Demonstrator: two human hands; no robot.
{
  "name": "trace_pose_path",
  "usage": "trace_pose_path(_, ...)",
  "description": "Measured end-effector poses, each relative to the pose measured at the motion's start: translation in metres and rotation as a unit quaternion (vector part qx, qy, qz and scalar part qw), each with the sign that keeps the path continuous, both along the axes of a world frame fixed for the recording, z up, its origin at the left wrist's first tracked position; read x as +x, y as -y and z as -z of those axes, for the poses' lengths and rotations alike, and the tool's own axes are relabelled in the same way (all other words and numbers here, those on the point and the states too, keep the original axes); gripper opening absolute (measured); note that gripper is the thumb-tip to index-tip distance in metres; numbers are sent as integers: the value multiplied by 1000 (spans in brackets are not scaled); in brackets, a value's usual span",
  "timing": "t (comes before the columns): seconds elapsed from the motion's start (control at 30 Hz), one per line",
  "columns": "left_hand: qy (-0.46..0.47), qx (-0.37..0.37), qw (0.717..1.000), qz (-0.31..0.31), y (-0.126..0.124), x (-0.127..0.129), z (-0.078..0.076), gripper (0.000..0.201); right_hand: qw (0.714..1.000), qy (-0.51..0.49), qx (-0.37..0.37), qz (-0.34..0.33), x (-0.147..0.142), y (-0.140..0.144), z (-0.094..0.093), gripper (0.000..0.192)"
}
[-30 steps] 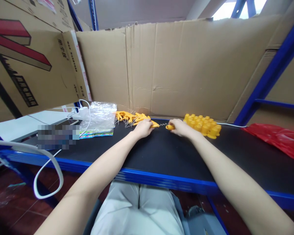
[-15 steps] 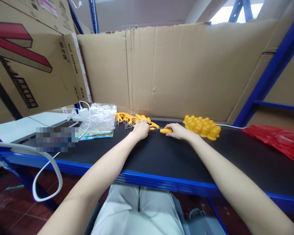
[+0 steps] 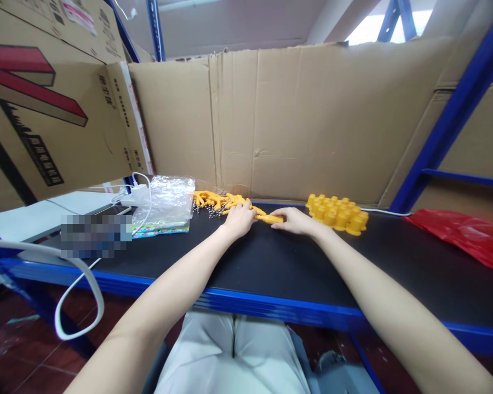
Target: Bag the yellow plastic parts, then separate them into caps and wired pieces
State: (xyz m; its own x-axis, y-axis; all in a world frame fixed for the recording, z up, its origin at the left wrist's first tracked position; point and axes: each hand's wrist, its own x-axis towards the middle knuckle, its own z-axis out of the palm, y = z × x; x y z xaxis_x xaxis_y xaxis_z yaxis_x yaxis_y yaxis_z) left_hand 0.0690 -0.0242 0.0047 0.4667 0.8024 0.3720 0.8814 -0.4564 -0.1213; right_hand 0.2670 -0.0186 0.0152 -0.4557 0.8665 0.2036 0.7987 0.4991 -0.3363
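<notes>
Hands closed together; both hands' fingers pinch orange stick [image 3: 270, 219] ends, lying left-right

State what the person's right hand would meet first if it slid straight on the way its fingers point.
The right hand points leftward, so first the small orange plastic piece at its fingertips, then probably the left hand.

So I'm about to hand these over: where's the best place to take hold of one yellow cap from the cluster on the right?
Probably by the narrow upright stem of a yellow cap at the cluster's near edge, coming from above: the flared bases sit on the black table, packed tightly together.
</notes>
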Motion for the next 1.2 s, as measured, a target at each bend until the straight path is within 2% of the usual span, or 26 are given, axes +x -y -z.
trace_pose_path(0.23, 116, -14, 992, -46, 3, 0, -5, 33, 998, -45, 36, -20, 2, -9, 6, 35)
trace_pose_path(0.4, 133, -34, 989, -48, 1, -3, -9, 28, 997, -52, 49, -29, 1, -7, 4, 35)
trace_pose_path(0.53, 142, -43, 986, -77, 0, -7, -11, 30, 998, -41, 48, -29, -2, -3, 2, 34)
trace_pose_path(0.6, 141, -50, 986, -66, -2, -11, -11, 31, 998, -35, 49, -27, -2, -2, 1, 33)
trace_pose_path(0.77, 134, -80, 987, 21, -10, -22, -9, 30, 999, -14, 44, -21, -1, -2, 3, 35)
trace_pose_path(0.9, 139, -90, 986, 25, -16, -26, -6, 29, 998, -28, 44, -24, 0, -5, 7, 41)
trace_pose_path(1.07, 151, -72, 986, 9, -18, -29, -5, 28, 990, -131, -53, -9, 8, -13, 7, 54)
trace_pose_path(1.2, 151, -62, 987, 12, -18, -29, -6, 28, 961, -234, -143, -28, 17, -14, 5, 43)
